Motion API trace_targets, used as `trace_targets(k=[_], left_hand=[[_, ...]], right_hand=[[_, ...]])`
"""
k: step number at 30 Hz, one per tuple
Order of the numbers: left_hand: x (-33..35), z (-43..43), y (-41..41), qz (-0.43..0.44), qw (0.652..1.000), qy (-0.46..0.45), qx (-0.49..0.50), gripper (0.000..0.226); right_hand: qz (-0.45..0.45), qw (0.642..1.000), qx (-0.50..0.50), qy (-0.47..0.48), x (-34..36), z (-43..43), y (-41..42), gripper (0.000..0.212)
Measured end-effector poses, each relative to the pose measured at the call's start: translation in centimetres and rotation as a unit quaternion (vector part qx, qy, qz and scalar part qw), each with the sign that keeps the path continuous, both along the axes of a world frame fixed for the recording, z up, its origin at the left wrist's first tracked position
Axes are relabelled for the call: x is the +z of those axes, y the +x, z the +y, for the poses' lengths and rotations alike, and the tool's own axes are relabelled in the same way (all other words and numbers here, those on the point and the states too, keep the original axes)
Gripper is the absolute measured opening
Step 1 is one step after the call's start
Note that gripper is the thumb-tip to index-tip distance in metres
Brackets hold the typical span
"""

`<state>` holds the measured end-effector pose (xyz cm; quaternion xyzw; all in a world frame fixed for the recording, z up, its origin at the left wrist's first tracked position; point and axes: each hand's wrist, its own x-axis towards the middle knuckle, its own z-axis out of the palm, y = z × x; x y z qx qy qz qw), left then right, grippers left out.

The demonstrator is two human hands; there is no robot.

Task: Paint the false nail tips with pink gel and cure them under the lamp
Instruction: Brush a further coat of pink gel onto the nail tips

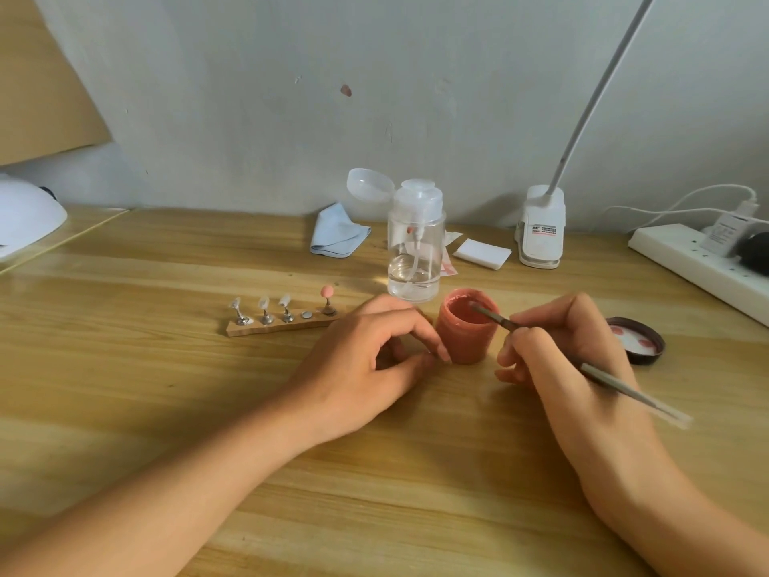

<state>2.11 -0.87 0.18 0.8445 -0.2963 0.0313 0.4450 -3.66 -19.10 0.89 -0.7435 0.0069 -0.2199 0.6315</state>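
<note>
Dipping hand: the right hand (553,347) is pinched round the brush (624,389), its bristles sunk in the gel jar (466,339).
Left hand (374,356): fingers are curled, tips at the jar's side (a hold cannot be told).
Risk: the jar could be tipped, or gel dripped on the table (166,389) by overloaded bristles.
Nail tips (262,302): three bare and one pink are set on the stand (283,324).
Lamp (25,218): far left, well apart.

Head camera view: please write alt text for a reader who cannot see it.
A person's right hand dips a brush into an open jar of pink gel on a table, the left hand resting beside the jar. Behind, a wooden holder carries three clear nail tips and one pink one.
</note>
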Motion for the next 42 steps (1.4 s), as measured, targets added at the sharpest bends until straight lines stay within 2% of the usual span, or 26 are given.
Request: trace_targets(k=[1,5,17,19,26,42], left_hand=[[0.1,0.0,-0.1,0.003,1.0,0.004,0.003,0.018],[0.3,-0.2,-0.4,-0.01,0.999,0.03,-0.012,0.013],[0.4,-0.3,-0.3,-0.014,0.999,0.011,-0.037,0.013],[0.3,-0.3,-0.2,-0.014,0.999,0.013,-0.033,0.015],[-0.2,0.0,0.1,-0.03,0.999,0.021,0.009,0.019],[-0.1,-0.1,0.2,-0.032,0.999,0.02,-0.005,0.019]], right_hand=[[0.006,1.0,0.0,-0.002,0.0,0.0,-0.1,0.002],[0.01,1.0,-0.001,0.007,0.1,-0.1,-0.3,0.007],[-0.003,0.999,0.039,0.012,-0.4,0.1,0.2,0.005],[0.003,0.998,0.056,0.02,-0.2,0.2,0.4,0.014],[0.034,0.994,0.095,0.04,1.0,-0.1,0.3,0.01],[0.034,0.996,0.075,0.04,0.5,0.1,-0.7,0.017]])
